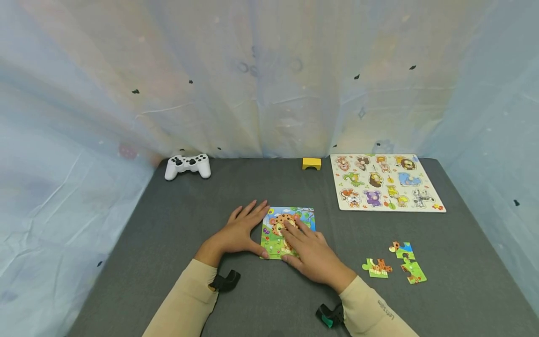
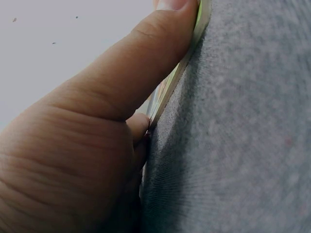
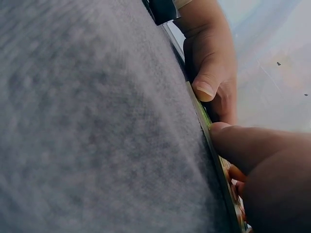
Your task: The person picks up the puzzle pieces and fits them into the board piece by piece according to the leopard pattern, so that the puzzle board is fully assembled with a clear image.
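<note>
A square jigsaw puzzle (image 1: 273, 244) with a spotted leopard on a green and blue scene lies flat on the table between both hands. Along its left side the left hand (image 1: 239, 235) rests with fingers spread, the fingertips at the upper left corner and the thumb at the lower left one. The right hand (image 1: 313, 252) lies over the puzzle's right part, its straight fingers on the picture and hiding some of it. In the right wrist view the right thumb (image 3: 257, 145) touches the puzzle's near edge (image 3: 214, 150).
Several loose jigsaw pieces (image 1: 377, 268) lie to the right on the grey table (image 1: 168, 281). A white animal peg board (image 1: 387, 206) is at the back right, a yellow block (image 1: 311, 163) at the back. At the back left sits a white game controller (image 1: 187, 164).
</note>
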Motion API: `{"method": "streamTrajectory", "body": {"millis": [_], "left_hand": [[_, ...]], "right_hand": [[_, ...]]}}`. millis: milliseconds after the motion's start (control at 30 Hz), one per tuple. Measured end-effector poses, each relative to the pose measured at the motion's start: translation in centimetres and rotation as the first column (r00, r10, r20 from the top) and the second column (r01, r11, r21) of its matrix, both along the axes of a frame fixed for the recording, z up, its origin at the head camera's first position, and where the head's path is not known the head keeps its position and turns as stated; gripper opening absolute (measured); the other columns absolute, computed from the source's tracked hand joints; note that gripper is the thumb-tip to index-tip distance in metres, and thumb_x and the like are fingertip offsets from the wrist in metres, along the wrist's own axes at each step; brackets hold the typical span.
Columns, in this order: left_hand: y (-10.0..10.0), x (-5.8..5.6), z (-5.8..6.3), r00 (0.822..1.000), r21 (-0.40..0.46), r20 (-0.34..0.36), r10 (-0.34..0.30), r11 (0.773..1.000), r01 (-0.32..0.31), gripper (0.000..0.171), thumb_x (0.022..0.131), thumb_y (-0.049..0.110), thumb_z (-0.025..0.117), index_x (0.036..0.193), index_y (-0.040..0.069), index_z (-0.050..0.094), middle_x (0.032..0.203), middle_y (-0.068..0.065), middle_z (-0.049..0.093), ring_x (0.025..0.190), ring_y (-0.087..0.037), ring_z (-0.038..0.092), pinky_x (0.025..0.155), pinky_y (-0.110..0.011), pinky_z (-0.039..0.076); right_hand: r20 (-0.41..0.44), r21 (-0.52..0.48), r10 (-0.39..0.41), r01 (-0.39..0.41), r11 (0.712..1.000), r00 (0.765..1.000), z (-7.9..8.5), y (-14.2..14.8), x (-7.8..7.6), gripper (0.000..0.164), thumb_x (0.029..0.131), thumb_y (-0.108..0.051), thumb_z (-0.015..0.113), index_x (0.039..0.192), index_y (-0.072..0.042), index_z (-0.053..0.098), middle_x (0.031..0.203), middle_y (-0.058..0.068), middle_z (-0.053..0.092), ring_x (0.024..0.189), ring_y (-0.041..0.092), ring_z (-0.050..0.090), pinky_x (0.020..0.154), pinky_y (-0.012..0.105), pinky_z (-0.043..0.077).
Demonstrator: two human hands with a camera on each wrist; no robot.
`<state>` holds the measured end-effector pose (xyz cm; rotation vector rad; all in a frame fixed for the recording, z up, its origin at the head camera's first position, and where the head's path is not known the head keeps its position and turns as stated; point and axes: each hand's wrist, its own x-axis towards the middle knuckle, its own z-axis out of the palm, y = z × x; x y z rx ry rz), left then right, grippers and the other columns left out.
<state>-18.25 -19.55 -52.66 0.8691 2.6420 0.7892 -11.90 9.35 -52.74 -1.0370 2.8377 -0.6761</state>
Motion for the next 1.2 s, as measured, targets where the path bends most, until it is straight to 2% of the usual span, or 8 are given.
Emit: {"method": "streamTrajectory", "body": {"millis": [267, 400, 633, 767, 900, 1067, 1200], "left_hand": [[0.0, 0.0, 0.0, 1.000, 0.000, 0.000, 0.001, 1.000, -0.001, 0.137, 0.074, 0.072, 0.092, 0.177, 0.016, 0.019, 0.182, -0.002, 0.011, 0.166, -0.030, 0.001, 0.127, -0.063, -0.003], [0.1, 0.1, 0.3, 1.000, -0.016, 0.004, 0.008, 1.000, -0.008, 0.137, 0.075, 0.070, 0.092, 0.177, 0.017, 0.019, 0.182, -0.001, 0.011, 0.166, -0.029, 0.001, 0.127, -0.062, -0.003], [0.1, 0.1, 0.0, 1.000, 0.003, 0.002, 0.014, 1.000, -0.014, 0.138, 0.073, 0.071, 0.093, 0.177, 0.016, 0.021, 0.182, -0.002, 0.012, 0.166, -0.030, 0.002, 0.127, -0.062, -0.002], [0.1, 0.2, 0.1, 1.000, 0.000, 0.006, 0.017, 1.000, -0.017, 0.138, 0.073, 0.070, 0.094, 0.177, 0.018, 0.020, 0.182, 0.000, 0.011, 0.166, -0.028, 0.001, 0.127, -0.061, -0.003], [0.1, 0.2, 0.3, 1.000, -0.007, 0.011, 0.017, 1.000, -0.017, 0.138, 0.073, 0.069, 0.094, 0.177, 0.019, 0.019, 0.182, 0.001, 0.010, 0.166, -0.027, 0.000, 0.127, -0.060, -0.004], [0.1, 0.1, 0.3, 1.000, -0.020, 0.007, 0.014, 1.000, -0.014, 0.139, 0.073, 0.070, 0.094, 0.177, 0.019, 0.018, 0.182, 0.002, 0.009, 0.166, -0.025, -0.001, 0.128, -0.060, -0.003], [0.1, 0.1, 0.2, 1.000, -0.024, 0.011, 0.016, 1.000, -0.015, 0.139, 0.073, 0.071, 0.093, 0.177, 0.020, 0.017, 0.182, 0.003, 0.008, 0.166, -0.024, -0.002, 0.128, -0.059, -0.003]], "right_hand": [[0.069, -0.078, 0.036, -0.030, 0.996, 0.997, -0.3, 0.2, 0.2, 0.067, 0.112, -0.046, 0.062, 0.169, -0.014, 0.045, 0.178, 0.009, 0.027, 0.164, 0.036, 0.014, 0.118, 0.071, 0.028], [0.087, -0.127, 0.039, -0.028, 0.991, 0.995, -0.3, 0.7, 0.5, 0.066, 0.112, -0.045, 0.063, 0.168, -0.014, 0.048, 0.177, 0.008, 0.030, 0.163, 0.034, 0.019, 0.120, 0.071, 0.027], [0.108, -0.277, 0.050, -0.018, 0.961, 0.993, 0.0, 2.3, 1.1, 0.063, 0.111, -0.042, 0.066, 0.164, -0.009, 0.052, 0.173, 0.009, 0.037, 0.159, 0.032, 0.033, 0.120, 0.065, 0.034], [0.131, -0.346, 0.021, 0.025, 0.938, 0.991, 0.3, 3.4, 1.4, 0.063, 0.111, -0.041, 0.067, 0.165, -0.012, 0.052, 0.172, 0.007, 0.041, 0.156, 0.032, 0.038, 0.118, 0.065, 0.038], [0.107, -0.407, -0.018, 0.060, 0.912, 0.994, 0.5, 4.6, 1.4, 0.061, 0.109, -0.033, 0.072, 0.163, -0.012, 0.054, 0.166, 0.007, 0.049, 0.151, 0.032, 0.046, 0.114, 0.064, 0.043], [0.103, -0.434, -0.082, 0.119, 0.893, 0.991, 0.7, 6.5, 1.2, 0.057, 0.108, -0.028, 0.074, 0.160, -0.010, 0.056, 0.157, 0.003, 0.057, 0.140, 0.027, 0.058, 0.103, 0.054, 0.055], [0.123, -0.484, -0.128, 0.172, 0.858, 0.984, 0.7, 8.3, 1.3, 0.056, 0.108, -0.019, 0.073, 0.161, -0.011, 0.056, 0.154, 0.007, 0.060, 0.134, 0.029, 0.061, 0.096, 0.045, 0.059]]}}
